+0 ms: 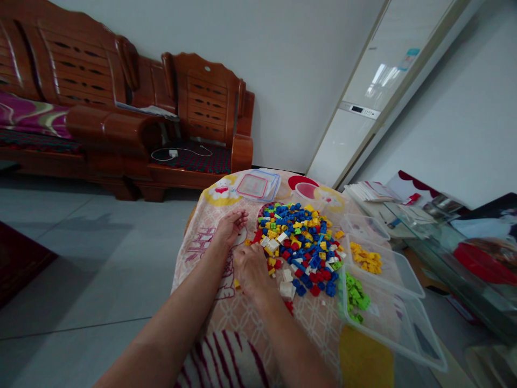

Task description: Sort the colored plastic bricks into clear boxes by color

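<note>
A pile of small toy bricks [302,242] in blue, yellow, red, white and green lies on a patterned cloth [210,237] over a round table. My left hand [231,225] lies flat on the cloth left of the pile, fingers stretched out and holding nothing. My right hand [251,265] is at the pile's near left edge, fingers curled down among the bricks; what they hold is hidden. To the right stand clear plastic boxes: one with yellow bricks [365,257], one with green bricks [355,297].
Clear box lids [256,185] and a round container [307,189] lie at the table's far edge. An empty clear box [365,226] stands beyond the yellow one. A wooden sofa [121,108] lines the back wall. A glass table [464,242] with clutter stands right.
</note>
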Tool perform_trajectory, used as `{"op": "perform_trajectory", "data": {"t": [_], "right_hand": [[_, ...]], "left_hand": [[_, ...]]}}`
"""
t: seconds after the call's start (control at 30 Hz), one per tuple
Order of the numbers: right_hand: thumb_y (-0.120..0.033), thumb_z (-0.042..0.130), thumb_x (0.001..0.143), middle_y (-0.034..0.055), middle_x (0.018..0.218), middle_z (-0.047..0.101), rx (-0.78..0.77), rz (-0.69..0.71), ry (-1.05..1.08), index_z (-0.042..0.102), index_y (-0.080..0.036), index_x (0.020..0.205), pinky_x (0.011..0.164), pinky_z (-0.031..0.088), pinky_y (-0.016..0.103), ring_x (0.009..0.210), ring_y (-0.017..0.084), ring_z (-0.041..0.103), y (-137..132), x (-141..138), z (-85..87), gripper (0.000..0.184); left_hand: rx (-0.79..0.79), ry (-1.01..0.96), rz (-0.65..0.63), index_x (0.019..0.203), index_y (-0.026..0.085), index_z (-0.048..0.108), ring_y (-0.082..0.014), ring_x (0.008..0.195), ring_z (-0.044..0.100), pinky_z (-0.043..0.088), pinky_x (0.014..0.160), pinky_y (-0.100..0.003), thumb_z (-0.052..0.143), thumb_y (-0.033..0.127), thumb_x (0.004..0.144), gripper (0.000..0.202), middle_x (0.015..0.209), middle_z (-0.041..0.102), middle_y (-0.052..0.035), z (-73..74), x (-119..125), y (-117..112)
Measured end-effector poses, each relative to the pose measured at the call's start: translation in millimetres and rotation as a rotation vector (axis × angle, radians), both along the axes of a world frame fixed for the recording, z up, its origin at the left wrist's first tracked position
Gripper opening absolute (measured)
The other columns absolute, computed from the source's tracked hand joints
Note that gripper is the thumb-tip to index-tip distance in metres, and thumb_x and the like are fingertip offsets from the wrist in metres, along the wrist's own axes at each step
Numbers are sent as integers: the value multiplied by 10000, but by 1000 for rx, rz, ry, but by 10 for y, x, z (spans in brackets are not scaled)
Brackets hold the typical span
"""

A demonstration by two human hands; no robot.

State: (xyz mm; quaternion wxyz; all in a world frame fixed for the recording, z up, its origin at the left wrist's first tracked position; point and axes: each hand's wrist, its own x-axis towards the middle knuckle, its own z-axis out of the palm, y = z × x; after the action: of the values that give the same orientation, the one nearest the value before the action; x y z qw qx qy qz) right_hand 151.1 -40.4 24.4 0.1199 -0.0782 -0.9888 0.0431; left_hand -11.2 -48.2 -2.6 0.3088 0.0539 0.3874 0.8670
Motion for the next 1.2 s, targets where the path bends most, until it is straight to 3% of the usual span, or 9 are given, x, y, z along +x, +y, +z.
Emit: {"op": "perform_trajectory", "data": {"t": [0.13,0.27,0.5,0.63,0.77,0.87,0.97,1.2], "right_hand": [[-146,550,853,59,839,639,-185,-96,200,652,-182,881,831,388,321,884,202,528,168,121,79,112],[-116,554,820,35,802,658,-355,-135,397,661,-201,772,802,416,293,842,180,563,342,246,88,145],[-225,532,814,43,788,689,-434,-353,535,691,-198,779,705,454,275,725,169,608,705,719,143,166],[-313,538,799,80,782,698,-335,-555,635,705,-164,792,705,465,302,716,197,623,1204,1182,231,223],[-313,499,764,136,800,696,-34,-825,720,711,-110,877,715,456,360,710,238,600,1790,1648,306,314],[-301,481,751,187,926,681,125,-915,682,682,-66,1019,746,448,404,828,285,594,1967,1792,343,409],[-293,469,787,171,924,677,55,-804,646,687,-90,977,766,455,392,836,267,596,1751,1633,327,354],[-187,489,871,89,1001,676,-310,-250,516,693,-191,924,869,467,322,951,191,604,485,733,106,211]], "left_hand": [[-3,16,0,825,91,654,-72,587,619,512,547,-155,574,79,786,89,739,681,-49,-22,-13,7],[1,37,-13,826,94,654,-74,593,619,510,548,-156,595,82,773,81,745,681,-51,-39,-22,10],[1,46,-20,818,92,651,-71,590,617,503,552,-152,570,63,779,95,727,679,-46,-43,-19,13],[6,53,-22,810,89,652,-71,583,615,499,548,-151,569,62,779,93,718,677,-45,-39,-14,14],[5,54,-18,821,86,658,-73,593,619,503,559,-155,580,61,773,95,731,682,-52,-55,-19,18],[4,54,-16,823,88,661,-74,594,620,507,564,-158,584,63,771,96,728,682,-52,-63,-20,19],[1,54,-11,818,87,661,-74,591,620,508,561,-160,581,62,774,94,729,683,-54,-54,-14,17],[-14,53,-8,812,90,659,-75,590,618,500,554,-158,587,72,772,85,723,681,-51,-27,1,4]]}}
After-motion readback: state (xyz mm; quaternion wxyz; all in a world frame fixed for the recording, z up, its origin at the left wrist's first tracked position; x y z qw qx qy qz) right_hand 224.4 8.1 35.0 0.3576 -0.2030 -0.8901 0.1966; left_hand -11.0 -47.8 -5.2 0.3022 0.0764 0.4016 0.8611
